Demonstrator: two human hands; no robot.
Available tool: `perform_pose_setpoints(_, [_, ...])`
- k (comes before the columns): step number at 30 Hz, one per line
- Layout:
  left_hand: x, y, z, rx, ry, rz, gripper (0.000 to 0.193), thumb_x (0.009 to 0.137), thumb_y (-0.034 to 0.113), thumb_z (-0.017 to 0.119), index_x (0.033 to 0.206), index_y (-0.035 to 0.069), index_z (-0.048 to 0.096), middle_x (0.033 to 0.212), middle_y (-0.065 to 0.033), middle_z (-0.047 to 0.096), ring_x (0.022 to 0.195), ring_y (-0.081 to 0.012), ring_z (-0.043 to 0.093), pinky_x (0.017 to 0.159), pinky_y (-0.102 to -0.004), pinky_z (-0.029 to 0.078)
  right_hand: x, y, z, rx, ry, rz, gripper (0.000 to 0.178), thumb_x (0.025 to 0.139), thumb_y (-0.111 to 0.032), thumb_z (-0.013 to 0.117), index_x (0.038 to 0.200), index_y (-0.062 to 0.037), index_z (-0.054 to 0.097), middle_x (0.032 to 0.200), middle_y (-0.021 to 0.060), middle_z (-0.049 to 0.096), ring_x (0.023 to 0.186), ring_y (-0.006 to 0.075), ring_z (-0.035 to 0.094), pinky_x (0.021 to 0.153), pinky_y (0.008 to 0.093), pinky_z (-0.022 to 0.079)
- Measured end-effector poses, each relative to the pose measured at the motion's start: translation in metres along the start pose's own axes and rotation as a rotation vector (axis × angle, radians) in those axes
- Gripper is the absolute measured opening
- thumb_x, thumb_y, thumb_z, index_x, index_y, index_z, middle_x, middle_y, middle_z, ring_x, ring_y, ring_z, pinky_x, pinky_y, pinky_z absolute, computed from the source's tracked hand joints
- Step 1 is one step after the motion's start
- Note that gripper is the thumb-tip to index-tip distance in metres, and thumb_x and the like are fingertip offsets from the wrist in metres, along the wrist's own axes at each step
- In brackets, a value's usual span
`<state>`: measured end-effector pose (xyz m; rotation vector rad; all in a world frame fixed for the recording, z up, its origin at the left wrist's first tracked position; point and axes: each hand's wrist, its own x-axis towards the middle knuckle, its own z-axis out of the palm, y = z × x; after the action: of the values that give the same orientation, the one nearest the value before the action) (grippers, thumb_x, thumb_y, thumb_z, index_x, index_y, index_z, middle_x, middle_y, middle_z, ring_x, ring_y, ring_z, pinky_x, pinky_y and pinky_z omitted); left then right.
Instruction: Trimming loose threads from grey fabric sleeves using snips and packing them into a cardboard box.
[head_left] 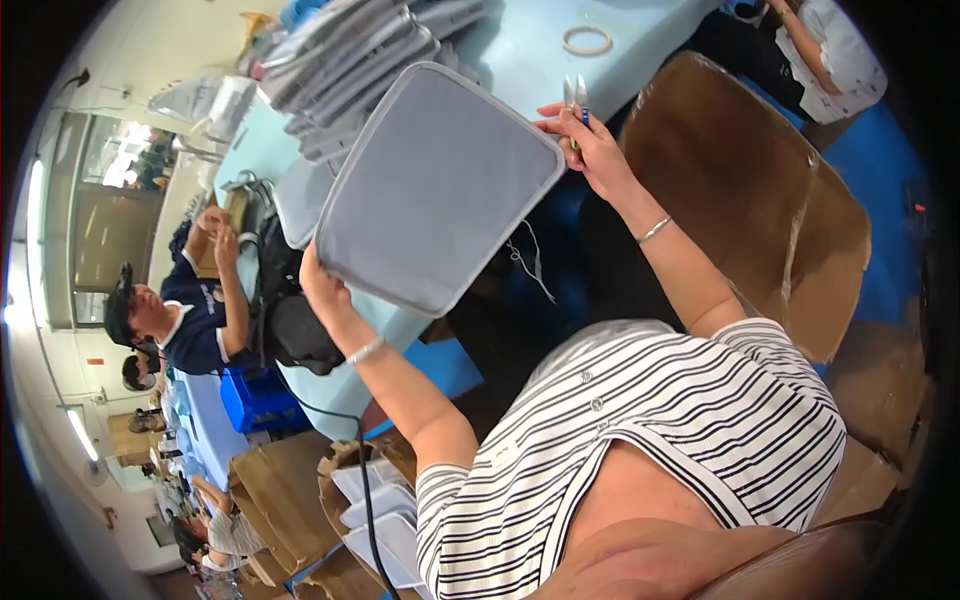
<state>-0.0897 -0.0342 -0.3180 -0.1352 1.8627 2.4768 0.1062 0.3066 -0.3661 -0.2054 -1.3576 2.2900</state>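
Grey rounded-rect. fabric-like panel (440,190) held up by pale-blue table (520,45): L hand (325,287) grasping left rim, R hand (592,150) clutching blue-handled metal snips (584,114) at opp. corner, prob. keeping snips handy.

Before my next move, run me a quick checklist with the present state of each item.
1. Left hand grips the grey fabric panel by its edge: ok.
2. Right hand holds the snips: ok.
3. Snip blades point away from the panel: ok.
4. White thread tucked away: not ok, it hangs loose.
5. Thread free of the panel: cannot tell.
6. Panel apart from the stack of grey panels: cannot tell, they overlap in view.
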Motion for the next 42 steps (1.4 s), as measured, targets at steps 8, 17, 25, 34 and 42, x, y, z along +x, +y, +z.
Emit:
perform_pose_setpoints(8, [0.046, -0.051, -0.009, 0.307, 0.041, -0.018, 0.037, 0.083, 0.043, 0.067, 0.066, 0.014, 0.05, 0.052, 0.0095, 0.026, 0.042, -0.0043, 0.021, 0.04, -0.0263, 0.014, -0.029, 0.056, -0.021, -0.45, -0.004, -0.01, 0.03, 0.083, -0.019, 0.068, 0.108, -0.0051, 0.059, 0.091, 0.0013, 0.062, 0.074, 0.0072, 0.054, 0.069, 0.0235, 0.045])
perform_pose_setpoints(17, [0.043, -0.067, -0.043, 0.864, -0.043, 0.192, 0.065, 0.069, 0.036, 0.079, 0.118, 0.001, 0.055, 0.106, -0.0157, 0.061, 0.096, -0.0242, 0.058, 0.084, -0.0336, 0.045, -0.013, 0.061, -0.001, -0.713, -0.014, -0.051, 0.029, 0.081, -0.016, 0.067, 0.104, -0.0006, 0.057, 0.094, 0.0037, 0.061, 0.088, 0.0102, 0.054, 0.081, 0.0264, 0.044])
perform_pose_setpoints(25, [-0.039, -0.017, 0.029, 1.0, -0.058, 0.851, 0.034, 0.077, 0.015, 0.072, 0.107, 0.005, 0.061, 0.094, -0.0066, 0.057, 0.072, -0.0156, 0.052, 0.067, -0.0313, 0.047, 0.041, 0.061, 0.026, -1.036, 0.01, -0.28, 0.037, 0.079, -0.028, 0.064, 0.107, -0.0058, 0.056, 0.089, 0.0185, 0.066, 0.083, 0.0365, 0.062, 0.073, 0.0409, 0.049])
perform_pose_setpoints(34, [-0.158, -0.086, 0.049, 1.066, -0.184, 0.923, 0.03, 0.069, 0.016, 0.078, 0.092, 0.009, 0.061, 0.086, -0.0046, 0.057, 0.081, -0.0243, 0.05, 0.071, -0.0346, 0.041, 0.013, 0.036, 0.03, -0.957, 0.009, -0.261, 0.037, 0.091, -0.037, 0.051, 0.111, -0.007, 0.058, 0.089, 0.0153, 0.066, 0.081, 0.03, 0.064, 0.074, 0.0371, 0.048])
perform_pose_setpoints(42, [-0.146, -0.099, 0.052, 1.172, -0.135, 1.032, 0.02, 0.072, 0.015, 0.075, 0.088, 0.01, 0.063, 0.085, -0.0051, 0.058, 0.082, -0.0243, 0.052, 0.075, -0.0355, 0.041, -0.036, 0.02, 0.027, -0.864, -0.328, -0.25, 0.039, 0.084, -0.023, 0.065, 0.121, -0.0108, 0.059, 0.1, 0.0125, 0.065, 0.084, 0.0204, 0.062, 0.076, 0.031, 0.048])
